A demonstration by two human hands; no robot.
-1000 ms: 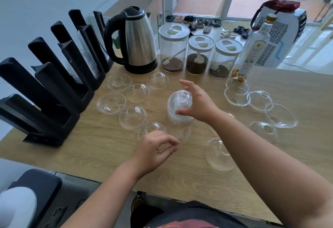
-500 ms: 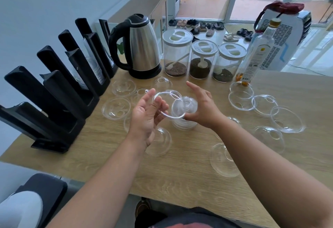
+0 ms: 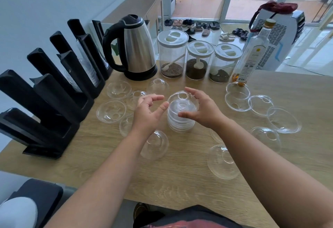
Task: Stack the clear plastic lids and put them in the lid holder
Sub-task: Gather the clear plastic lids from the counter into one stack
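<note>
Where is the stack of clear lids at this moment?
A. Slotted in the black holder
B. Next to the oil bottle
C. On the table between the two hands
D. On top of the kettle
C: the stack of lids stands on the table between the left hand and right hand.

Loose lids [image 3: 111, 111] crowd path to lid holder [image 3: 54, 105], bare table [image 3: 180, 179] nearside

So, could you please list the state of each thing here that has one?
Stack: upright on the table, right hand holding it.
Left hand: open, beside the stack.
Loose lids: scattered, unstacked.
Holder: some slots hold lids.
Kettle: lid shut.
Jars: lidded, partly filled.
Bottle: capped, nearly empty.
</note>
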